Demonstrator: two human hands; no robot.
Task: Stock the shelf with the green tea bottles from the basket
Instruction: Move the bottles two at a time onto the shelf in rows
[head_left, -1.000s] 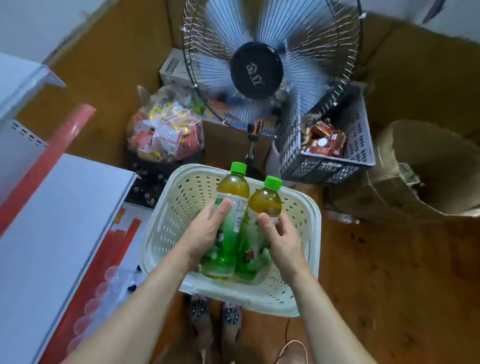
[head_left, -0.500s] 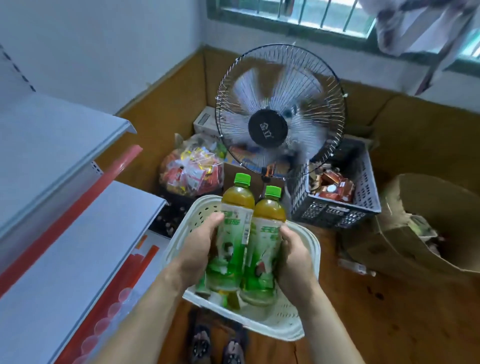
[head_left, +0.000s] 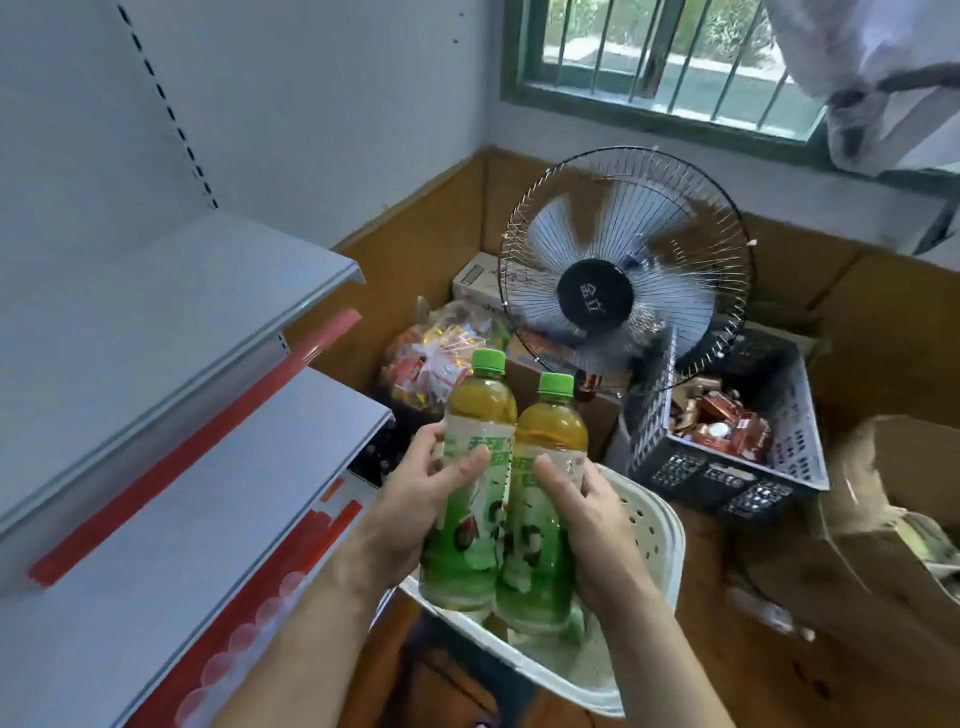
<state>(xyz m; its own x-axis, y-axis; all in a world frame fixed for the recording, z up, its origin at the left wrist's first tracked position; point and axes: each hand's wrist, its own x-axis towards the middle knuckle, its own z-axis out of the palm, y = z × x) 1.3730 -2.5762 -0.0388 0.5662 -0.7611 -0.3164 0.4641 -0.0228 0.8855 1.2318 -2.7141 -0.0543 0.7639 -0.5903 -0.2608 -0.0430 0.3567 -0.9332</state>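
1. The left hand (head_left: 415, 499) grasps the left green tea bottle (head_left: 470, 483) around its label, with the thumb in front and the fingers curled behind. The right hand (head_left: 592, 525) grasps the right green tea bottle (head_left: 543, 499) in the same way. Both bottles stand upright and touch each other, side by side between the two palms, above the white basket (head_left: 649, 525).
2. I judge the step in hand is to carry the pair over to the shelf (head_left: 171, 499), which lies to the left of the left fingers. It is better to keep the bottles pressed together and upright, because the grip is on a smooth label and one bottle can slip down.
3. The front edge of the shelf, with its red strip (head_left: 171, 462), is just left of the left knuckles; they should pass over it, not strike it.
4. The upper shelf (head_left: 156, 322) hangs above that place, so the green caps need care when going under its edge.
5. To the right of the right fingers stand a fan (head_left: 623, 270) and a dark crate (head_left: 727, 467), so the free room is on the left.
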